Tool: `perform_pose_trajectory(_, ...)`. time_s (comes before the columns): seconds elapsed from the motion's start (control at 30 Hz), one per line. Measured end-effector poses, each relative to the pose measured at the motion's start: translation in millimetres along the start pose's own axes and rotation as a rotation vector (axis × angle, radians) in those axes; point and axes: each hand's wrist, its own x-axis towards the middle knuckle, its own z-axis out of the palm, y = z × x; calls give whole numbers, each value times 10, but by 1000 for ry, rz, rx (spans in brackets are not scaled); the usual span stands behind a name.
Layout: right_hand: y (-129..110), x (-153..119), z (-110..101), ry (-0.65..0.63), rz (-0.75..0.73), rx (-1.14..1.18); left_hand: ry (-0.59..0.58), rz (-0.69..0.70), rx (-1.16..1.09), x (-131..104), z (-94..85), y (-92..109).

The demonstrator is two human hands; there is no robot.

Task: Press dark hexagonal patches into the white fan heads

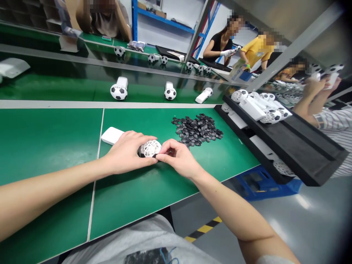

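Fingers [165, 146] on one lattice ball [152, 148]

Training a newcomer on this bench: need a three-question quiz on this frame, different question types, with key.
1. Which hand cups the lattice ball? (a) left (b) right (c) neither
2. True or false: the black pieces are inside a box.
3. Fill in: in this view, the upper tray is to the ____ of the black pieces.

Key:
1. a: left hand; the right hand has its fingertips at the ball's edge.
2. False: heaped on the table.
3. right
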Motion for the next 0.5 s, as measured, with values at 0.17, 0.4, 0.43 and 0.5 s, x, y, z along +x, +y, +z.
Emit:
perform_pose_trajectory(0.17,-32,54,-26,-81,74,-22,-41,-21,-29,16,-22,-1)
perform_pose_trajectory(0.4,-38,33,-38,-70,43,-32,-20,-6,-38,20,-9,-22)
perform_pose_trajectory(0.43,-27,30,-34,-70,48,-12,-17,-8,-40,19,-2,-16)
perform_pose_trajectory(0.5,-9,32,-16,-68,49,10,-11,-9,-44,19,14,2)
